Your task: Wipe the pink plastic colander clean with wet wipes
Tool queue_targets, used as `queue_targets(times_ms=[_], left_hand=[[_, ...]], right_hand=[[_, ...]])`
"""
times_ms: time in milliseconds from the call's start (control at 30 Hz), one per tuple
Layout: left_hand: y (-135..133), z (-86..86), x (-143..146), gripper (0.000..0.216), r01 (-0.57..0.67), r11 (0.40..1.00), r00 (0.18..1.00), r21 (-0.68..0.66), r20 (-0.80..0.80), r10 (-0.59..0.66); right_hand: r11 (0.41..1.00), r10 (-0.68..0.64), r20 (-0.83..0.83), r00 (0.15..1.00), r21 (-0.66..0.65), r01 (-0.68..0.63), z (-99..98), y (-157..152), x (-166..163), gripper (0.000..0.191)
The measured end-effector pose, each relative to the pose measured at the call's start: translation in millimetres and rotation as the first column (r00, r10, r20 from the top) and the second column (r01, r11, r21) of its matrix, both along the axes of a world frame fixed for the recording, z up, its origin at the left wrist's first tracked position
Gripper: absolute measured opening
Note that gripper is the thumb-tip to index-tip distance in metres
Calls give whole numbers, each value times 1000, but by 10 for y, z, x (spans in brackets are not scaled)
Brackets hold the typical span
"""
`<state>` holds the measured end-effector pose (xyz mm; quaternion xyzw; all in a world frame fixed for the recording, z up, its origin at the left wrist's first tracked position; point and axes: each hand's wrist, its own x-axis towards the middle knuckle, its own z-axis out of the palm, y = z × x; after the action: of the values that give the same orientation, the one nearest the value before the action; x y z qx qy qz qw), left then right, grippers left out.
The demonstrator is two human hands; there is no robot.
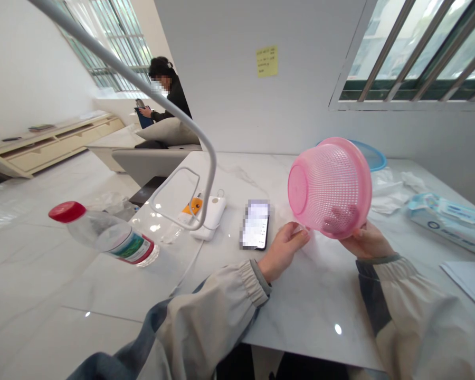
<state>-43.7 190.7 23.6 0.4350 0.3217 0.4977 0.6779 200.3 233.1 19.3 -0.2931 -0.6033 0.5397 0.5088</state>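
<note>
Both left hand point(283, 250) and right hand point(366, 240) are gripping a tilted pink basket point(330, 187), a phone point(255, 224) lying just left of them.

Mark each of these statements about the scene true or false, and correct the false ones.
1. The left hand and right hand both hold the pink basket. True.
2. The bottle has a blue cap. False: the bottle has a red cap.
3. A phone lies on the table. True.
4. Nobody else is in the room. False: a person sits in the background.
5. A yellow note is stuck on the wall. True.
</note>
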Motion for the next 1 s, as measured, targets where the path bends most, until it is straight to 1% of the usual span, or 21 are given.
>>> queue_targets(times_ms=[100,167,233,333,467,600,667,767,867,933,1000], left_hand=[[-11,7,-6,51,50,999,998,-11,-48,-50],[-20,12,-5,54,108,994,994,-34,-24,-109],[-23,8,0,55,142,989,990,-41,4,-142],[-16,-8,5,56,177,984,984,-27,8,-177],[-5,-3,-2,55,221,975,975,35,-34,-219],[-6,21,-9,41,173,983,984,62,-49,-170],[-6,25,-10,38,148,987,988,60,-60,-144],[0,16,-11,34,137,988,985,65,-113,-129],[13,-8,-10,29,117,988,978,99,-186,-97],[23,-26,-10,20,82,987,970,141,-240,-46],[33,-40,-13,13,32,979,957,202,-288,28]], right_hand=[[996,-43,-41,998,-82,40,-34,4,-5,56],[993,-63,-90,994,-110,53,-49,-2,-26,53],[989,-72,-132,989,-142,53,-40,-16,-51,51],[980,-64,-142,988,-196,36,11,-34,-78,51],[980,-40,-118,992,-198,16,58,-33,-101,37],[983,-32,-86,996,-183,15,37,-16,-120,37],[986,-13,-66,998,-165,2,29,-11,-127,37],[990,33,-29,999,-137,-37,53,-11,-139,31],[985,86,21,996,-155,-82,102,-18,-159,29],[978,117,46,992,-178,-107,128,-23,-173,31],[976,117,59,991,-193,-104,138,-25,-186,32]])
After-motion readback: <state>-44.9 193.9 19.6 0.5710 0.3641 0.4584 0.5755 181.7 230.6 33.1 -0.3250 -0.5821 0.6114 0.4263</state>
